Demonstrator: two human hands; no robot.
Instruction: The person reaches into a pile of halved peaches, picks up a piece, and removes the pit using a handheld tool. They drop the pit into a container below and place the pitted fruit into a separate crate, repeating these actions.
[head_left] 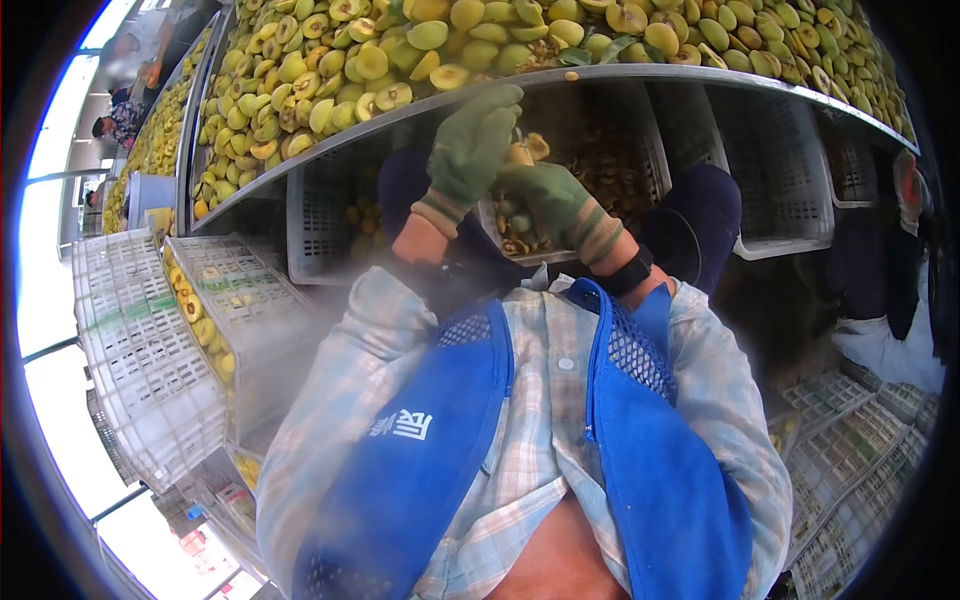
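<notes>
My left hand [466, 150], in a green work glove with a tan cuff, is raised just below the rim of the fruit table. Its fingers are curled together, and whatever they hold is hidden. Close beside it, my right hand [556, 205], gloved alike, is closed with its fingertips at a pale yellow fruit piece [520, 154]. A small shiny bit shows above that piece, too small to name. Under both hands sits a crate [650, 150] with brown pits or scraps and some fruit pieces.
Halved yellow-green fruit [370, 62] is heaped behind the metal table rim [440, 103]. Plastic crates stand beneath it, including a white crate [780, 170] at right. Stacked crates [145, 340] holding fruit are at left, more crates [850, 460] at lower right. Other people are nearby.
</notes>
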